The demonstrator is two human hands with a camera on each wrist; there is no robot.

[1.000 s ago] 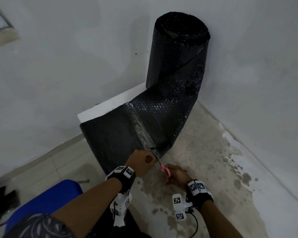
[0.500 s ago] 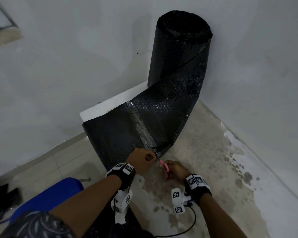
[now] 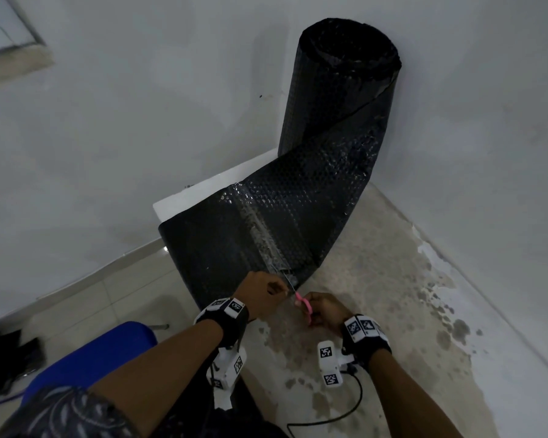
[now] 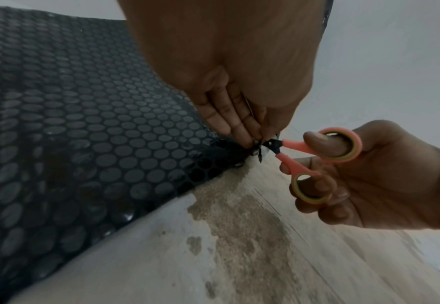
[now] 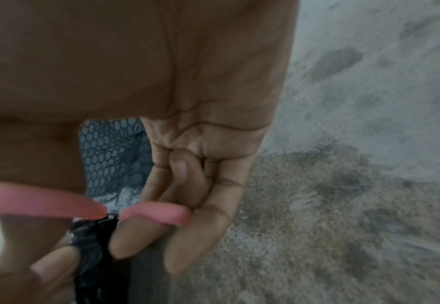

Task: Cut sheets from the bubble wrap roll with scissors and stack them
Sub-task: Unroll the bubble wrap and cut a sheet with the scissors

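Note:
A tall black bubble wrap roll [image 3: 342, 90] stands upright in the room's corner. Its loose sheet [image 3: 250, 229] runs down toward me, with a shiny crease along the middle. My left hand [image 3: 261, 292] pinches the sheet's near edge [image 4: 213, 148] between fingers and thumb. My right hand [image 3: 325, 312] holds small pink scissors [image 3: 302, 306], thumb and fingers through the loops [image 4: 341, 144]. The blades meet the sheet's edge right beside my left fingertips [image 4: 244, 133]. In the right wrist view the pink handles [image 5: 159, 211] and crumpled black wrap [image 5: 94, 242] show.
A white slab [image 3: 215, 188] lies under the sheet against the left wall. Stained concrete floor [image 3: 377, 295] spreads to the right. A blue seat [image 3: 89, 355] is at lower left, dark objects [image 3: 10, 352] beyond it. A black cable [image 3: 339, 415] trails near my right wrist.
Both hands stay at the sheet's near edge with the scissors against it; the whole view has shifted only slightly.

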